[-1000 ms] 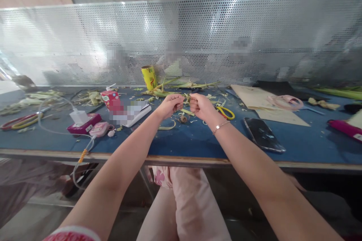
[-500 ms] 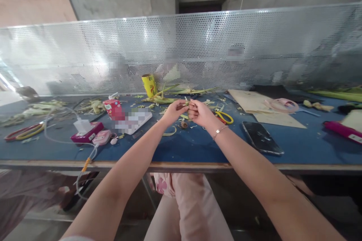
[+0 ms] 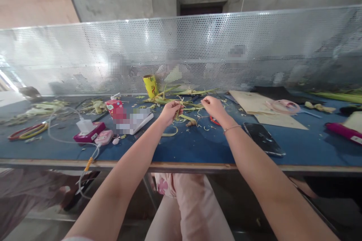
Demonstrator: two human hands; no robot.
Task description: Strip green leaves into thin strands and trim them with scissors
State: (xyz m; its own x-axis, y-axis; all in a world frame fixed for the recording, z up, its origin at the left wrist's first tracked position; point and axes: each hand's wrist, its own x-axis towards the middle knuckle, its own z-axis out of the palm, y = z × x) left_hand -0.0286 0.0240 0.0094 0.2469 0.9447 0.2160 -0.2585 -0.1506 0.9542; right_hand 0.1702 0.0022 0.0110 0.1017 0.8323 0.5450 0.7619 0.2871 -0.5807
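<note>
My left hand (image 3: 170, 113) is closed in a pinch on a pale green plant strip that looks like corn husk; its end pokes out past the fingertips. To its right, my right hand (image 3: 214, 108) is also pinched shut, fingertips facing left, on something too small to make out. A gap separates the two hands. Below, between them, a small brown lump (image 3: 191, 123) rests on the blue table (image 3: 195, 147). Loose husk strips (image 3: 187, 118) lie around the hands. A red loop, probably a scissors handle (image 3: 215, 121), shows partly beneath my right hand.
A yellow tube (image 3: 150, 86) stands by the perforated metal screen (image 3: 195, 52). At left are a red carton (image 3: 114, 109), a magenta power bank (image 3: 89, 132) with cables, and scissors (image 3: 28, 131). A phone (image 3: 263, 138) and brown card sheets (image 3: 263, 109) lie at right.
My hands were together, fingertips meeting; now they are apart, the right hand having moved right and the left slightly left. The brown lump shows from another side, and the scissors handles are more covered.
</note>
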